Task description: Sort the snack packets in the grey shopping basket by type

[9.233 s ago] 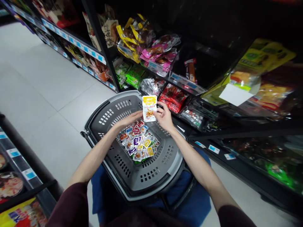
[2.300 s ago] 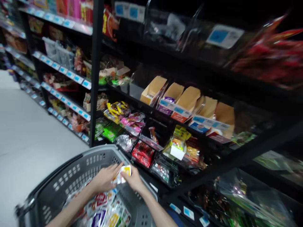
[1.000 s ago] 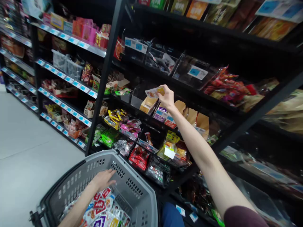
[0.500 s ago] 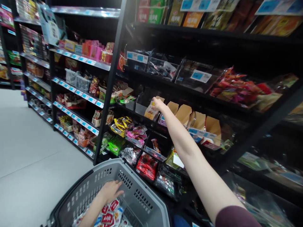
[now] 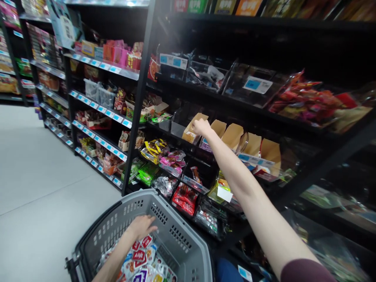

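My right hand (image 5: 201,127) reaches out to the shelf, its fingers curled at the top of a small open cardboard display box (image 5: 190,134). What its fingertips grip, if anything, is hidden. Over a grey plastic shopping basket (image 5: 135,197), my left hand (image 5: 143,227) hangs with its fingers spread and nothing in it. Small snack packets (image 5: 139,256) in white, red and blue wrappers lie in the basket below it.
More open cardboard boxes (image 5: 233,136) line the shelf to the right. Below are yellow packets (image 5: 154,150), pink packets (image 5: 172,162) and red packets (image 5: 185,199). A black shelf post (image 5: 141,86) stands left of the bins, with grey floor (image 5: 44,176) beyond.
The view has shifted slightly. My right hand stays at the same cardboard box, its fingers now more curled and turned down. My left hand still hovers over the basket.
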Action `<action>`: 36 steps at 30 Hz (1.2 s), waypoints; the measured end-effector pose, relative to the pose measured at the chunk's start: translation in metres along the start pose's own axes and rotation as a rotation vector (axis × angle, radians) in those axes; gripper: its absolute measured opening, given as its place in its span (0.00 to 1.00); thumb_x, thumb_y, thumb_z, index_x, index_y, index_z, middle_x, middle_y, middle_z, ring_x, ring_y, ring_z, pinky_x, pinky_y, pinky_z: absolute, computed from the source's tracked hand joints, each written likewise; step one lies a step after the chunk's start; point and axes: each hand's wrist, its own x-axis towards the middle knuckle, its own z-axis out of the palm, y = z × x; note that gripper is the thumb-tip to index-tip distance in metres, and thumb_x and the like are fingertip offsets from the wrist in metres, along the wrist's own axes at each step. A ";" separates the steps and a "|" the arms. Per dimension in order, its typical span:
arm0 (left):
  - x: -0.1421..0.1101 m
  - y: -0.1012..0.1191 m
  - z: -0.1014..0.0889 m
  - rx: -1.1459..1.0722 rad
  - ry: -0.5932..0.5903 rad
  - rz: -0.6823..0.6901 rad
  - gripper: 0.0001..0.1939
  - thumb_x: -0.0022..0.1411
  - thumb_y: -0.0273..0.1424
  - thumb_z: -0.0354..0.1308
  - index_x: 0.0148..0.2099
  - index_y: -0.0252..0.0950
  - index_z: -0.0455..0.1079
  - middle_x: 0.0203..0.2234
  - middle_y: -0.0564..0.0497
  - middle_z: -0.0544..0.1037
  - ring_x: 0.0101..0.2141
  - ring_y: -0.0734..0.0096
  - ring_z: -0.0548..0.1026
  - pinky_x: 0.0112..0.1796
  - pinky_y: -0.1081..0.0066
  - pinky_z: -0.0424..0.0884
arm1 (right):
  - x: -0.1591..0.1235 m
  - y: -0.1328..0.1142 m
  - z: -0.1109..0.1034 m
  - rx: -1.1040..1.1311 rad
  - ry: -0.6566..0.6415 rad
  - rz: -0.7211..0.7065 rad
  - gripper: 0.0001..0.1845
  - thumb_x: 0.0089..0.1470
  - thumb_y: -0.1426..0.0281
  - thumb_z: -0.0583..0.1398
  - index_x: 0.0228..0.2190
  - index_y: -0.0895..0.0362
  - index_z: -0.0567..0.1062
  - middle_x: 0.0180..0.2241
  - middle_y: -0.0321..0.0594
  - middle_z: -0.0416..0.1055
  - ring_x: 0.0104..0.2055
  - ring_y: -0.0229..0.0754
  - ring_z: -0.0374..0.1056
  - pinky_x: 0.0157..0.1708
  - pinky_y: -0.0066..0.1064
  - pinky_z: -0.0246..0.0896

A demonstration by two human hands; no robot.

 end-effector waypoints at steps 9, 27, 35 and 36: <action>-0.015 0.010 -0.006 0.033 -0.078 -0.036 0.17 0.68 0.37 0.55 0.54 0.36 0.74 0.46 0.36 0.81 0.47 0.52 0.80 0.47 0.61 0.75 | -0.145 -0.069 0.039 0.380 0.326 -0.670 0.16 0.66 0.68 0.50 0.50 0.54 0.73 0.45 0.48 0.74 0.50 0.54 0.64 0.52 0.49 0.56; -0.034 -0.008 0.018 0.072 -0.355 -0.205 0.22 0.68 0.36 0.52 0.60 0.30 0.69 0.49 0.36 0.80 0.50 0.55 0.78 0.48 0.65 0.73 | -0.361 -0.227 0.327 0.398 -1.018 -0.833 0.27 0.58 0.66 0.63 0.58 0.55 0.69 0.50 0.53 0.77 0.50 0.53 0.75 0.43 0.33 0.68; -0.013 0.002 -0.006 0.012 -0.372 -0.313 0.22 0.72 0.33 0.49 0.63 0.27 0.67 0.52 0.32 0.77 0.53 0.48 0.76 0.52 0.55 0.72 | -0.386 -0.219 0.366 0.475 -1.031 -0.836 0.26 0.60 0.69 0.60 0.60 0.55 0.69 0.60 0.51 0.68 0.58 0.53 0.69 0.53 0.35 0.65; -0.009 0.004 -0.009 0.015 -0.360 -0.311 0.22 0.72 0.33 0.48 0.62 0.28 0.67 0.52 0.32 0.77 0.54 0.48 0.75 0.52 0.55 0.72 | -0.389 -0.215 0.370 0.469 -1.026 -0.836 0.26 0.60 0.70 0.59 0.59 0.55 0.70 0.61 0.51 0.66 0.59 0.53 0.68 0.55 0.35 0.64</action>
